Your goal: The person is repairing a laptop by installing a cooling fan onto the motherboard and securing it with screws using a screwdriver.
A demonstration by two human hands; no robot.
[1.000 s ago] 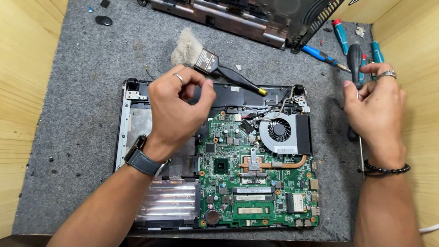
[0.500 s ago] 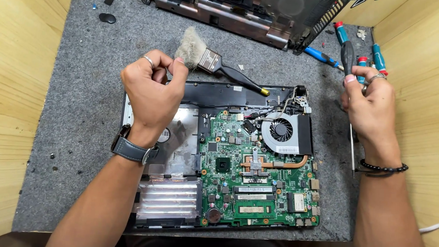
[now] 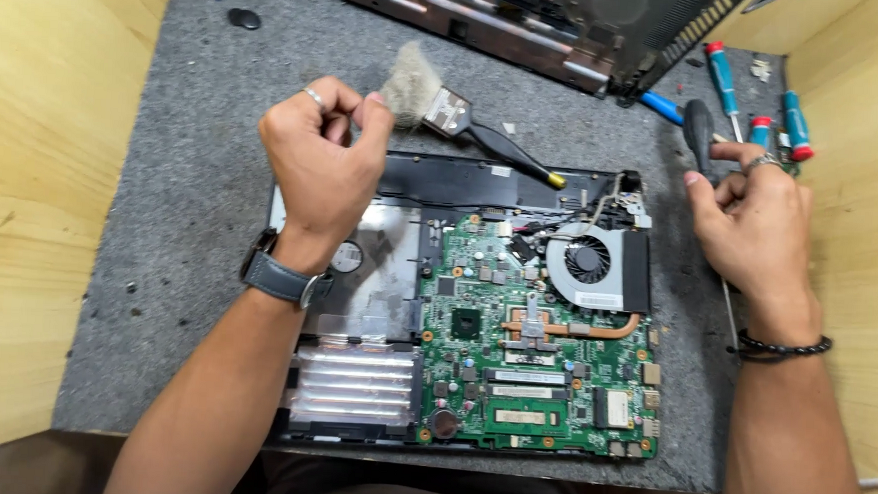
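My left hand (image 3: 321, 161) is pinched shut above the open laptop (image 3: 466, 309), beside the brush (image 3: 437, 102). My right hand (image 3: 750, 228) grips a black screwdriver (image 3: 698, 135) near the mat's (image 3: 180, 213) right edge.

A grey felt mat (image 3: 180, 213) (flanked by wooden walls) carries an opened laptop base (image 3: 475, 319), a dusty brush (image 3: 456, 118) and screwdrivers (image 3: 757, 103).

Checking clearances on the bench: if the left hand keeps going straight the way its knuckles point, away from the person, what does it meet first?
Most likely the brush: the left hand is closed, its fingertips right at the grey bristles, possibly touching. Depth is unclear from the head view; it may pass just above them.
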